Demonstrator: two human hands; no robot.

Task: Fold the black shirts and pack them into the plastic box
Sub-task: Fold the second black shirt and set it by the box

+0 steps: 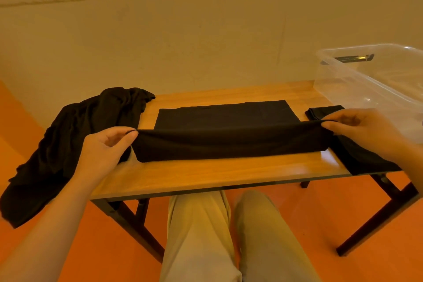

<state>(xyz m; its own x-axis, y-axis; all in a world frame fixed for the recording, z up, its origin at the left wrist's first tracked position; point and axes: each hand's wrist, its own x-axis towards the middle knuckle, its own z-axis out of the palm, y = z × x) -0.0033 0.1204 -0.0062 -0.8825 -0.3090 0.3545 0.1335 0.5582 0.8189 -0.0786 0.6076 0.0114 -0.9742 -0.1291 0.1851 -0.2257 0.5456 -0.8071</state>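
Observation:
A black shirt (226,121) lies flat across the middle of the wooden table (206,174). Its near edge is lifted into a taut fold. My left hand (107,146) pinches the left end of that fold and my right hand (364,128) pinches the right end. A heap of unfolded black shirts (75,139) hangs over the table's left edge. The clear plastic box (370,78) stands at the back right. A small folded black piece (322,111) lies in front of it, and more black cloth (361,158) drapes under my right wrist.
The table stands against a plain wall on an orange floor. My legs in beige trousers (229,236) reach under the front edge. A dark object (354,58) shows through the box's far wall. Bare wood runs along the table's front strip.

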